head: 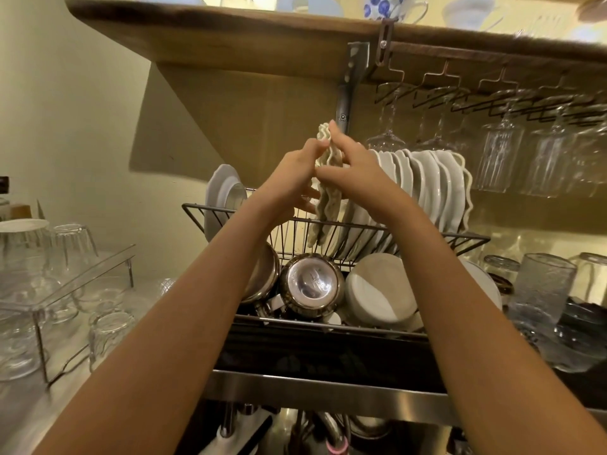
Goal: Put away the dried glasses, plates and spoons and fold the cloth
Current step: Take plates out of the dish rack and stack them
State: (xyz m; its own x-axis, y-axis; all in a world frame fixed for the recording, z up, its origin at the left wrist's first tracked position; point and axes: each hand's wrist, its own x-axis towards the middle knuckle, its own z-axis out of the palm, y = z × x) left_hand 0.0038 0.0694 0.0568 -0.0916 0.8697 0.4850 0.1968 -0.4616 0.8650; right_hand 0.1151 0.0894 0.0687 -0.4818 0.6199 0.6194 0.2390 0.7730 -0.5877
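Both my hands hold a cream plate with a wavy rim (325,208) upright on its edge over the upper tier of the wire dish rack (230,213). My left hand (300,174) grips its left side. My right hand (353,165) holds its right side, with the index finger stretched up along the rim. The plate's lower edge dips between the rack's wires. To the right, a row of several white plates (433,185) stands in the same tier. A single white plate (223,188) stands at the tier's left end.
Steel bowls (310,284) and a grey-and-white bowl (381,290) lie in the lower tier. Stemmed glasses (499,156) hang under the wooden shelf (230,31). Tumblers stand upside down on a clear stand (65,280) at left; textured glasses (542,290) stand at right.
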